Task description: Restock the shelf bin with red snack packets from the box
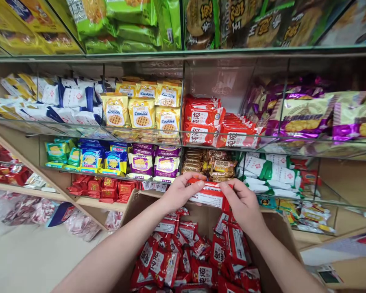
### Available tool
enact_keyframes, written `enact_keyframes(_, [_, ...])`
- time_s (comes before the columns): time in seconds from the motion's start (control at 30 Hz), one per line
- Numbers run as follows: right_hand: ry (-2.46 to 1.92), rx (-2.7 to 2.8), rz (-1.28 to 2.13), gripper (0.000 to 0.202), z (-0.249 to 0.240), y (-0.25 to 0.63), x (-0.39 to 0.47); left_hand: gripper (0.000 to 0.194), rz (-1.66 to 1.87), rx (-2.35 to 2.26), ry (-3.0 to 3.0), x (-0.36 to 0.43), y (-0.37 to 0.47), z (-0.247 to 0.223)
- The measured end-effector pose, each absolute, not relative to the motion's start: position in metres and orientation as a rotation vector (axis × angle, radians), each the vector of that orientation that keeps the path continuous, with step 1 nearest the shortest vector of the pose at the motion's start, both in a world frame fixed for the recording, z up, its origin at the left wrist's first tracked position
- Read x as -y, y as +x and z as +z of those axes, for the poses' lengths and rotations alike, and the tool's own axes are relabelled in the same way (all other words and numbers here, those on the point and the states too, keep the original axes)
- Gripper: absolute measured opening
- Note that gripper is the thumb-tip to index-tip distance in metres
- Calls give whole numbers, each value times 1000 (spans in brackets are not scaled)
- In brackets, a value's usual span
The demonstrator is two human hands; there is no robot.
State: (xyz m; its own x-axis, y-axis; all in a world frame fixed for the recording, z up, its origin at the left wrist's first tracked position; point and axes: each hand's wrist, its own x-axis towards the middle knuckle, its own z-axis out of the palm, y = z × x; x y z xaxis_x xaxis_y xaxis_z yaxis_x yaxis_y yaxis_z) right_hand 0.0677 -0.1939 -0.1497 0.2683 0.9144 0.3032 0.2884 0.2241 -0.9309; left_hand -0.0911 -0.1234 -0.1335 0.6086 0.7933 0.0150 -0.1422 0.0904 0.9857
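Between both hands I hold red-and-white snack packets (210, 194) over an open cardboard box. My left hand (186, 189) pinches the left end, thumb on top. My right hand (239, 199) grips the right end, fingers curled around it. How many packets are in the grip I cannot tell. Below, the cardboard box (285, 226) holds a loose heap of similar red packets (166, 260). On the glass shelf ahead, matching red packets (201, 126) stand in rows and stacks in one compartment.
Yellow cookie packets (142, 114) sit left of the red ones behind a glass lip (134, 134). Purple-and-cream packets (305, 116) fill the right. Lower shelves hold brown (221, 167), green-and-white (268, 171) and blue packets (91, 156). Plastic bags (82, 221) lie low on the left.
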Motion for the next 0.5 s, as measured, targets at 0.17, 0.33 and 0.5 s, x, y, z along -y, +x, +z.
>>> enact_keyframes(0.17, [-1283, 1201, 489, 23, -150, 62, 198, 35, 805, -572, 1259, 124, -92, -135])
enact_keyframes(0.33, [-1287, 1131, 484, 22, -155, 61, 199, 34, 832, -497, 1183, 118, -92, -141])
enact_keyframes(0.5, [-1133, 1094, 739, 25, -156, 59, 196, 32, 862, -495, 1102, 116, -93, -141])
